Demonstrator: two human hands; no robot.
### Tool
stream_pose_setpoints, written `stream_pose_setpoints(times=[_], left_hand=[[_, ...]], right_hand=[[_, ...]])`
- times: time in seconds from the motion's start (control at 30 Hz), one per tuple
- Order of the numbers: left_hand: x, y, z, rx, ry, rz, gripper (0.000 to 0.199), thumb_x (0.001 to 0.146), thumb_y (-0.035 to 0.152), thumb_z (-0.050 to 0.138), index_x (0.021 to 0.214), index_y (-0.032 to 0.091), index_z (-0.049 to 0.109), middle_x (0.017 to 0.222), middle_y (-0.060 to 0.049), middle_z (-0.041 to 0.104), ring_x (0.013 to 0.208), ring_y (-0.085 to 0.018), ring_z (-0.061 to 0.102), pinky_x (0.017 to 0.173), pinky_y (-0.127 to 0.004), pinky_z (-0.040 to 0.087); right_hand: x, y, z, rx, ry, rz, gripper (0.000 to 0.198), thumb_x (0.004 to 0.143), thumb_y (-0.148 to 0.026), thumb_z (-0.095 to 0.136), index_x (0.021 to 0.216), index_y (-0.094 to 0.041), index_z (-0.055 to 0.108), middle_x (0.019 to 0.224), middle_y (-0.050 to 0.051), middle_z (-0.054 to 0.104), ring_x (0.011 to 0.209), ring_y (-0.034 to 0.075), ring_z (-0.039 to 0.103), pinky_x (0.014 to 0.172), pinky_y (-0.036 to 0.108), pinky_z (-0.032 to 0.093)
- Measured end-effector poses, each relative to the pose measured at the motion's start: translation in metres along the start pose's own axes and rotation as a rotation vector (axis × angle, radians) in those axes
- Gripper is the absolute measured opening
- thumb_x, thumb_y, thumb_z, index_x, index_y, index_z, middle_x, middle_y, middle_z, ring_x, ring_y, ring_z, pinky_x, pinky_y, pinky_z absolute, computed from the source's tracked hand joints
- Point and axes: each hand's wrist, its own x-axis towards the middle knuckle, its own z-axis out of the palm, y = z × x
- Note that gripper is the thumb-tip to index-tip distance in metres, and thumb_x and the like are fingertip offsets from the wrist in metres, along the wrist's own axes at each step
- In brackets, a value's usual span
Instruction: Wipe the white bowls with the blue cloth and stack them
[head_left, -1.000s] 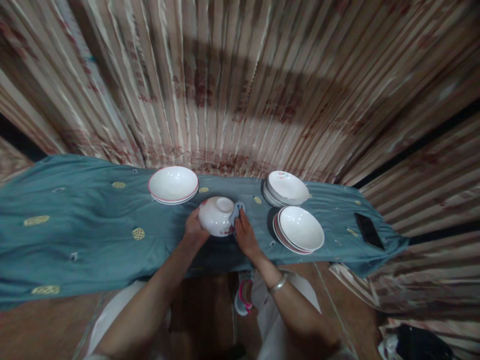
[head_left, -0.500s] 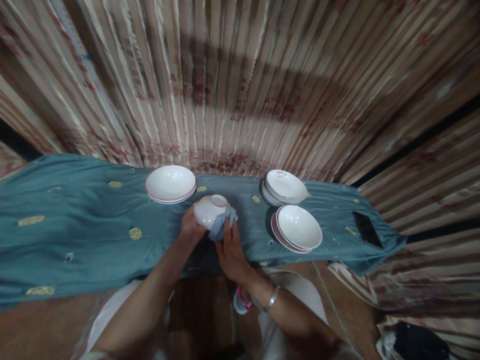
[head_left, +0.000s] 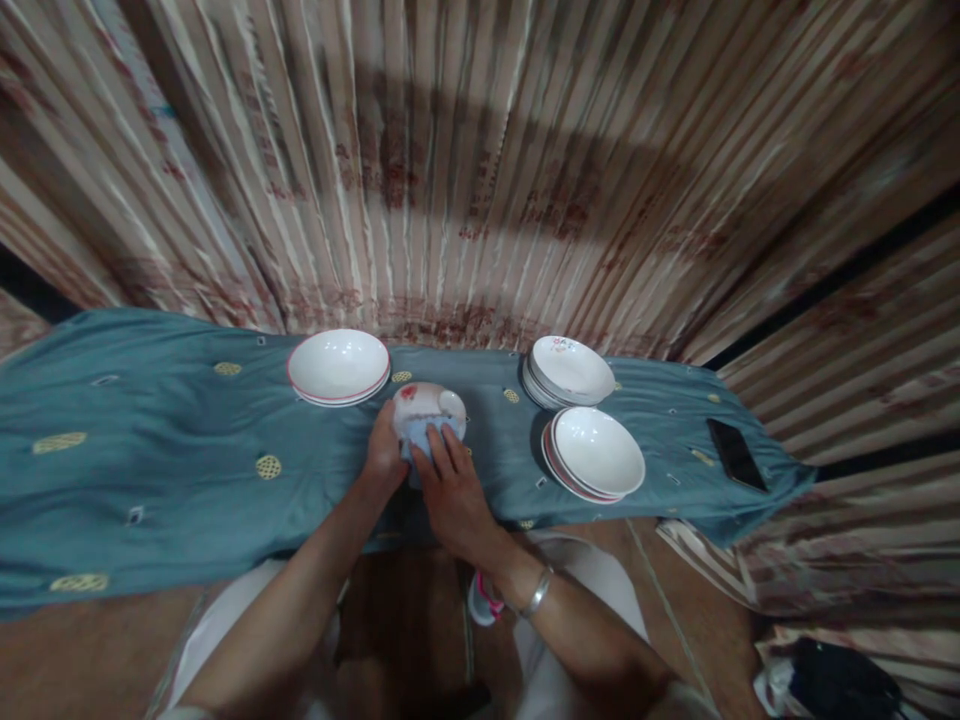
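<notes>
A white bowl (head_left: 427, 400) with a red flower pattern is tipped on its side, its foot ring turned to the right. My left hand (head_left: 385, 452) grips the bowl's left edge. With my right hand (head_left: 456, 497) I press a light blue cloth (head_left: 421, 436) against the bowl's outer wall, the fingers lying over the cloth. Part of the bowl is hidden behind the cloth and fingers. Both hands are above the near part of the green tablecloth (head_left: 202, 430).
Red-rimmed bowls (head_left: 339, 366) are stacked to the left. On the right stand a stack of flowered bowls (head_left: 570, 370) and a nearer stack of white bowls (head_left: 598, 455). A black phone (head_left: 736, 455) lies at the right end. Pleated curtains (head_left: 465, 180) hang behind the table.
The bowl has turned in my left hand, bringing its red flower into view and its foot further right. My right hand and the cloth have shifted left across the bowl's wall.
</notes>
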Motion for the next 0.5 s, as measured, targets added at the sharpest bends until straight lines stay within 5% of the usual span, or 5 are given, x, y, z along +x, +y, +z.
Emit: stream_pose_setpoints(times=[0.13, 0.33, 0.5], left_hand=[[-0.012, 0.004, 0.009, -0.006, -0.004, -0.089, 0.039, 0.093, 0.044, 0.048, 0.088, 0.011, 0.069, 0.071, -0.007, 0.072, 0.063, -0.017, 0.069, 0.069, -0.026, 0.057], [-0.024, 0.005, 0.015, 0.027, -0.074, -0.117, 0.047, 0.099, 0.042, 0.039, 0.087, 0.011, 0.071, 0.077, -0.011, 0.074, 0.090, -0.022, 0.073, 0.082, -0.027, 0.058], [-0.013, -0.008, 0.003, 0.002, -0.096, -0.004, 0.028, 0.097, 0.028, 0.049, 0.093, 0.014, 0.072, 0.093, -0.006, 0.077, 0.113, -0.019, 0.066, 0.100, -0.025, 0.049]], right_hand=[[0.009, 0.000, -0.007, -0.027, -0.003, -0.056, 0.052, 0.092, -0.008, 0.049, 0.142, -0.020, 0.052, 0.157, 0.013, 0.039, 0.152, 0.029, 0.021, 0.119, 0.056, 0.028], [0.020, 0.006, -0.022, -0.052, 0.023, -0.097, 0.045, 0.095, -0.012, 0.047, 0.138, -0.021, 0.055, 0.156, 0.010, 0.042, 0.150, 0.028, 0.024, 0.120, 0.054, 0.024], [0.028, 0.011, -0.035, -0.030, 0.057, -0.040, 0.048, 0.095, -0.016, 0.049, 0.142, -0.025, 0.051, 0.156, 0.009, 0.042, 0.150, 0.027, 0.025, 0.120, 0.054, 0.021]])
